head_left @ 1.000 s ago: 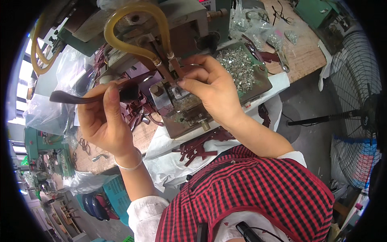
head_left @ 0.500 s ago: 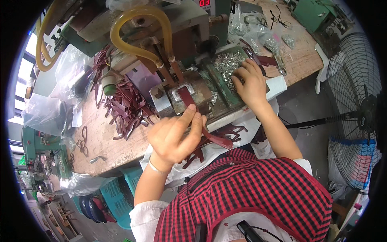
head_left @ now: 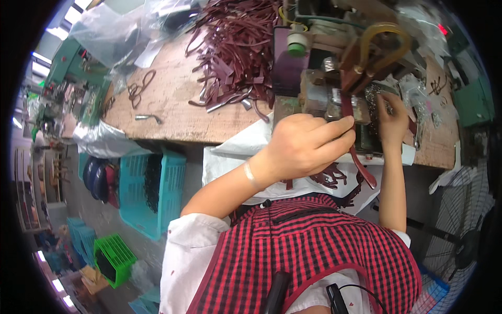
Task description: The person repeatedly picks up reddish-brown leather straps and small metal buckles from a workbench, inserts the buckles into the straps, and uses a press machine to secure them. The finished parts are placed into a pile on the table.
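Observation:
My left hand (head_left: 308, 144) pinches a dark red eyeglass temple (head_left: 362, 168) between thumb and fingers. Its straight end lies on the small metal fixture of a bench machine (head_left: 314, 99), below the copper-coloured electrodes (head_left: 351, 78). The curved tip hangs down towards my apron. My right hand (head_left: 393, 123) is over the green tray of small metal parts (head_left: 372, 99), with fingertips bent together among them; anything between them is too small to make out. More dark red temples (head_left: 329, 177) rest on white cloth in front of me.
A large heap of dark red temples (head_left: 238, 57) covers the bench left of the machine. A yellow hose (head_left: 387, 29) loops above the electrodes. Clear bags (head_left: 418, 102) lie at the right. A turquoise basket (head_left: 175, 180) stands below the bench; a fan (head_left: 465, 248) is at the lower right.
The view has swung left, so the machine appears farther right. My left hand still holds the temple at the fixture. My right fingers have drawn together over the metal parts.

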Demonstrator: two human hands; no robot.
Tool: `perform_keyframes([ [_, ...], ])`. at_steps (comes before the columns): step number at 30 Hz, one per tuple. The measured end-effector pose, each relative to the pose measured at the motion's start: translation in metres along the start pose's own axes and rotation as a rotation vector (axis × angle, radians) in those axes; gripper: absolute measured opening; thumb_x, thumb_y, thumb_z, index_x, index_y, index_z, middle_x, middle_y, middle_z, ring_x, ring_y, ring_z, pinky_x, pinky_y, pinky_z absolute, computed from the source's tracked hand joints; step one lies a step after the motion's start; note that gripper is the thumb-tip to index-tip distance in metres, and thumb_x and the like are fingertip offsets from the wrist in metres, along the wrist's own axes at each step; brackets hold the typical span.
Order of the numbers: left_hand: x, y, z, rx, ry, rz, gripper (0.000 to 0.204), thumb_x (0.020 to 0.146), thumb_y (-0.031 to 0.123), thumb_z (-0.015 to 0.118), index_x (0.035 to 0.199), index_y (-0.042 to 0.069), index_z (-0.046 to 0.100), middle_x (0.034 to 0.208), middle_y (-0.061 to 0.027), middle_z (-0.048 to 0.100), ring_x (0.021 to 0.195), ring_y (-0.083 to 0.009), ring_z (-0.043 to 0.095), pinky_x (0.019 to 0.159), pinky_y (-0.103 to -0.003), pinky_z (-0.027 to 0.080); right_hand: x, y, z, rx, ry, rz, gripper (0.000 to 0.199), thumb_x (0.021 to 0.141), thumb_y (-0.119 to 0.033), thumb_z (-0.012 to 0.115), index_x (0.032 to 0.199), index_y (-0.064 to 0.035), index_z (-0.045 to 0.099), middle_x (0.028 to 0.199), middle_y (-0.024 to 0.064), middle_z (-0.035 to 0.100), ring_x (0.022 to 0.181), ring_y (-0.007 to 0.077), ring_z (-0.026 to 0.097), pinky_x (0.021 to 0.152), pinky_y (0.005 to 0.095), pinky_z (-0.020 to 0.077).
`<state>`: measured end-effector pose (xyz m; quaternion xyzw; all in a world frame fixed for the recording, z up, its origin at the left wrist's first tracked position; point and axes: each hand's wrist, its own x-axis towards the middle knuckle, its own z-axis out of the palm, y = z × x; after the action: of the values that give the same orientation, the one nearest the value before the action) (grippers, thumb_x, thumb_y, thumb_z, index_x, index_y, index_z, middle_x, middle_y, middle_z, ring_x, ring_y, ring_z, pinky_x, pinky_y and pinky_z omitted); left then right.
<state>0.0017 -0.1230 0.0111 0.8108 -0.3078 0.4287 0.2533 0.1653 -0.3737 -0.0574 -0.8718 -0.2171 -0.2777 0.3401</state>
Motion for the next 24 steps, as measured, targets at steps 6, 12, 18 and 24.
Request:
perform_keyframes([
  [6,-0.084,-0.057,-0.057,0.437,-0.415,-0.31,0.018,0.08,0.01,0.073,0.098,0.01,0.075,0.09,-0.0043,0.065,0.086,-0.0252,0.062,0.075,-0.037,0.052,-0.05,0.039,-0.023,0.744,0.304,0.553,0.017,0.099,-0.009,0.066,0.112,0.0003,0.072,0.104,0.0055,0.073,0.091,0.0133,0.067,0.082,0.0276,0.053],
  [12,-0.099,-0.121,-0.044,0.394,-0.625,-0.229,0.015,0.079,0.015,0.074,0.094,0.011,0.075,0.102,-0.0063,0.065,0.098,-0.0255,0.062,0.083,-0.039,0.051,-0.023,-0.002,0.02,0.77,0.37,0.571,0.017,0.1,-0.007,0.066,0.115,-0.0002,0.071,0.105,0.0046,0.071,0.093,0.0109,0.063,0.085,0.0241,0.0489],
  [18,-0.051,-0.1,-0.102,-0.045,0.018,-0.713,0.013,0.102,0.009,0.064,0.111,0.001,0.067,0.101,-0.0037,0.074,0.083,-0.0086,0.066,0.073,-0.024,0.052,-0.022,-0.015,-0.002,0.588,0.246,0.475,0.017,0.101,-0.008,0.066,0.116,0.0,0.07,0.111,0.0065,0.071,0.102,0.0138,0.066,0.096,0.0276,0.0516],
  [24,-0.091,-0.129,-0.119,0.485,-0.141,-0.96,0.017,0.099,0.02,0.064,0.109,0.006,0.066,0.085,-0.0174,0.071,0.075,-0.0287,0.071,0.069,-0.037,0.052,-0.031,-0.011,-0.01,0.254,0.107,0.416,0.017,0.099,-0.006,0.067,0.112,0.0024,0.072,0.113,0.0076,0.072,0.103,0.0146,0.066,0.098,0.0275,0.0483],
])
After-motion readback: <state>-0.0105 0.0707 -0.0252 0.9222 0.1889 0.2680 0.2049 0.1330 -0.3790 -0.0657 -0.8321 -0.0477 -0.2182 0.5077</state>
